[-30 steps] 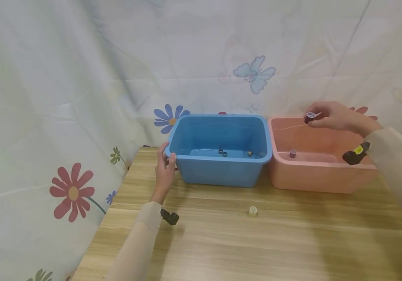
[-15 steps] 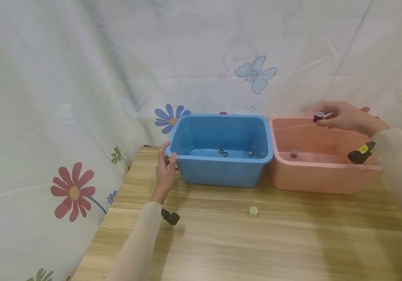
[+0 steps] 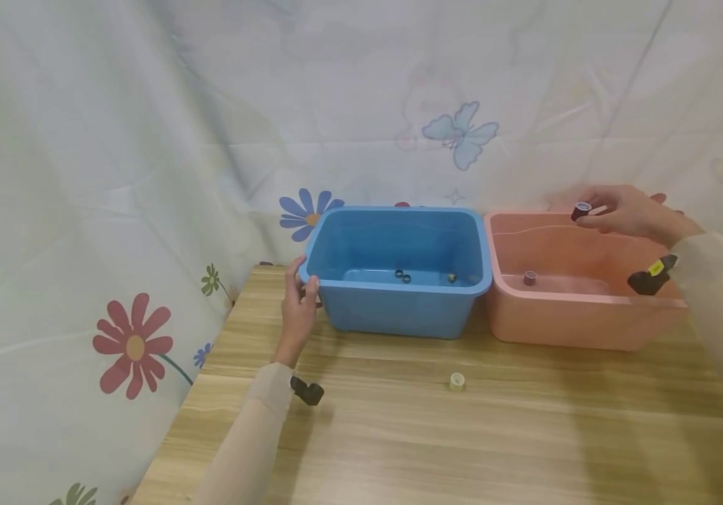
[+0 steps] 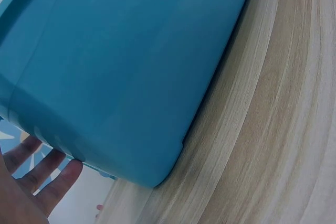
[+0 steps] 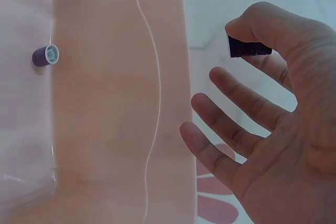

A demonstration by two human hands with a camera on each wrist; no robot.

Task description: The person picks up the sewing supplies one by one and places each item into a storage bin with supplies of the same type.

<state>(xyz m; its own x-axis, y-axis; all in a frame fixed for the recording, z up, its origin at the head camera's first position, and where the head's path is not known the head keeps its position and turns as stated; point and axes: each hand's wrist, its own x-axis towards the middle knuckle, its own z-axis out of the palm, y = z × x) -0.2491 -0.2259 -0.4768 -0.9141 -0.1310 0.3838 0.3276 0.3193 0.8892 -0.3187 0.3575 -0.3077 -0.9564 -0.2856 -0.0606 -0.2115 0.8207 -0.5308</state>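
My right hand pinches a small dark purple bottle cap with a white inner rim between thumb and index finger. It is above the back wall of the pink tub; the right wrist view shows the other three fingers spread. A similar purple cap lies on the tub's floor. My left hand grips the front left corner of the blue tub, thumb at the front rim, fingers against the side in the left wrist view. Inside sit two small dark rings and a small gold-coloured piece.
The tubs stand side by side on a wooden table. In front of them is a small cream-coloured cap. Behind hangs a pale curtain printed with flowers and a butterfly, which also runs along the table's left side.
My right hand has moved a little to the right with the purple cap, still above the pink tub. The left hand stays at the blue tub's corner.
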